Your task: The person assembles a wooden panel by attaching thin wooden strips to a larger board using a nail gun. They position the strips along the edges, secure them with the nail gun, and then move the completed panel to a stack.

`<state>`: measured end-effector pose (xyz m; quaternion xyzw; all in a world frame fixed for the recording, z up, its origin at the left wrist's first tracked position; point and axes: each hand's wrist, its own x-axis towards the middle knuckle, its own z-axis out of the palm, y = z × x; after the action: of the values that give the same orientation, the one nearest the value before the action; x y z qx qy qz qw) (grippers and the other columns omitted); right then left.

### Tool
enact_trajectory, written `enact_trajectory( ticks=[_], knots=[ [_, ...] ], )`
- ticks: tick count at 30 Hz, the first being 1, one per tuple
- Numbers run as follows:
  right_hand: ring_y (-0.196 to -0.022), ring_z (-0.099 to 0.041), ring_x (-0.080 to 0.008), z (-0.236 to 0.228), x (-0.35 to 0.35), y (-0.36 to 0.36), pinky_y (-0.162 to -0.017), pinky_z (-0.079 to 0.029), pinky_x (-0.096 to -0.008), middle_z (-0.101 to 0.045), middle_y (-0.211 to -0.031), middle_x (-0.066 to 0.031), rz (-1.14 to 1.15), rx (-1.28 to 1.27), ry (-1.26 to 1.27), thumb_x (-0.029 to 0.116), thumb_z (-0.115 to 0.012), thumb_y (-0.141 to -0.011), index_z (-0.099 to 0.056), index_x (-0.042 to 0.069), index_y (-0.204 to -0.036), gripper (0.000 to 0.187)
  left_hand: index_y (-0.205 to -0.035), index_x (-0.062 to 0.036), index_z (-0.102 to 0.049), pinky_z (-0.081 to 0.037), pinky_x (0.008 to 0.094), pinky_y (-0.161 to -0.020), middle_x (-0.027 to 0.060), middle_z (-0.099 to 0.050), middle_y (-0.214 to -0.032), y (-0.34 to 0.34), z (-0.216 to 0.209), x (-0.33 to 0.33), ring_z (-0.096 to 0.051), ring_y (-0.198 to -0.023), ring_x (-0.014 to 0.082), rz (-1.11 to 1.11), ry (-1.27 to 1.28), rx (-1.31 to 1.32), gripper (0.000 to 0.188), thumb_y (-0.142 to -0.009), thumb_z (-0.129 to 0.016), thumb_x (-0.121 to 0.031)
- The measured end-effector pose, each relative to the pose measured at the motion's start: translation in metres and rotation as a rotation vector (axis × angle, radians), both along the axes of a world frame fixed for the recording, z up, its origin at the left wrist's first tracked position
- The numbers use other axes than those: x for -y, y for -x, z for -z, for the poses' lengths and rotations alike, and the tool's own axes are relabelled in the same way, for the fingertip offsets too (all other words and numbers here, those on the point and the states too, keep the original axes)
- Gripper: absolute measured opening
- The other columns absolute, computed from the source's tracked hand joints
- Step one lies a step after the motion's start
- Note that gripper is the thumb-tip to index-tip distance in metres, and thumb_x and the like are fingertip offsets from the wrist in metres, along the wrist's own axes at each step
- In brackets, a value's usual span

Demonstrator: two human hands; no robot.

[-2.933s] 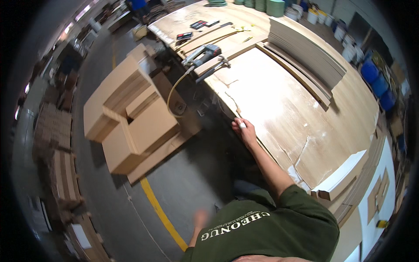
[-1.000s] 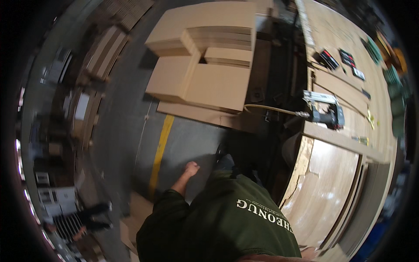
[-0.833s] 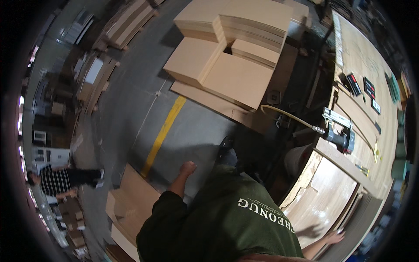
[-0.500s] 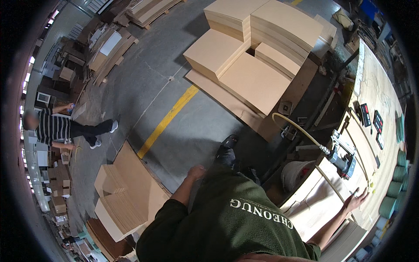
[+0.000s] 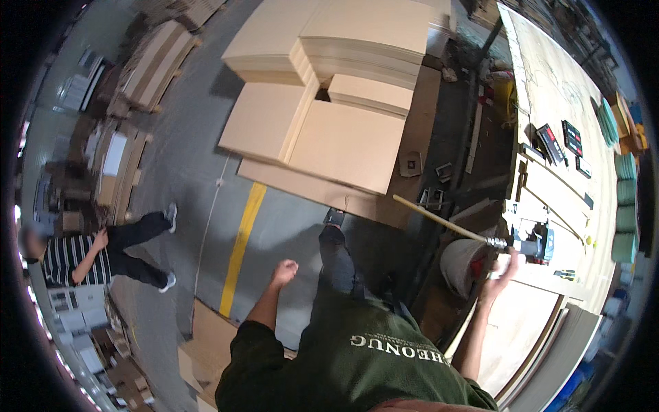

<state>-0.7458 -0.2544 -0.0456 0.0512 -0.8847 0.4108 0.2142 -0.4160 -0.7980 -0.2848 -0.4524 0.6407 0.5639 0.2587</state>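
Note:
My right hand (image 5: 500, 280) is beside a pneumatic nail gun (image 5: 537, 246) lying on the wooden workbench (image 5: 549, 117). Its slightly blurred fingers are apart and reach toward the rear of the tool, just below the hose fitting; I cannot tell whether they touch it. A yellow air hose (image 5: 439, 221) runs from that fitting out over the bench's left edge. My left hand (image 5: 284, 273) hangs over the floor, fingers curled in, with nothing visible in it. Small dark boxes (image 5: 550, 143) and thin wooden strips (image 5: 555, 184) lie farther up the bench.
Large stacks of brown board (image 5: 347, 141) stand ahead. A white bucket (image 5: 461, 264) is beside the bench, near my legs. At the left walks a person in a striped shirt (image 5: 75, 257). A yellow line (image 5: 243, 247) marks the floor. Green rolls (image 5: 625, 206) line the bench's right side.
My body has advanced toward the board stacks. My right hand has moved from the bench top to the nail gun's rear, and my left hand has swung forward. The person at left has kept walking.

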Motion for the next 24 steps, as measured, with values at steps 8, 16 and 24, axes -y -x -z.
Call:
enact_trajectory(
  ticks=[8,16,24],
  knots=[
    [-0.124,-0.048,-0.031,0.145,0.292,0.047,-0.106,-0.037,-0.0417,-0.05,-0.13,-0.0185,-0.359,0.777,0.202,0.033,-0.06,-0.09,-0.047,0.003,-0.131,0.052,-0.109,-0.011,-0.063,-0.046,0.0417,-0.092,0.0144,-0.064,-0.111,0.395,0.083,0.145,-0.058,-0.108,0.0311,0.453,0.554,0.015,0.032,-0.086,-0.058,-0.033],
    [-0.131,-0.037,-0.0354,0.479,0.354,0.19,-0.111,-0.03,-0.0404,-0.037,-0.138,-0.0257,0.19,1.015,0.034,0.034,-0.077,-0.076,-0.03,-0.004,-0.141,0.089,-0.14,-0.0049,-0.037,-0.034,0.0463,-0.108,0.0196,-0.039,-0.141,0.614,0.226,0.196,-0.035,-0.132,0.0356,0.729,0.817,-0.143,0.068,-0.085,-0.064,-0.033],
    [-0.127,-0.038,-0.039,0.543,0.394,0.195,-0.106,-0.036,-0.0472,-0.033,-0.138,-0.0253,0.278,1.059,-0.111,0.041,-0.086,-0.063,-0.02,0.002,-0.145,0.112,-0.145,0.0034,-0.022,-0.021,0.0411,-0.116,0.0205,-0.018,-0.153,0.704,0.306,0.276,-0.019,-0.142,0.0335,0.843,1.038,-0.199,0.104,-0.074,-0.072,-0.053]
  ],
)
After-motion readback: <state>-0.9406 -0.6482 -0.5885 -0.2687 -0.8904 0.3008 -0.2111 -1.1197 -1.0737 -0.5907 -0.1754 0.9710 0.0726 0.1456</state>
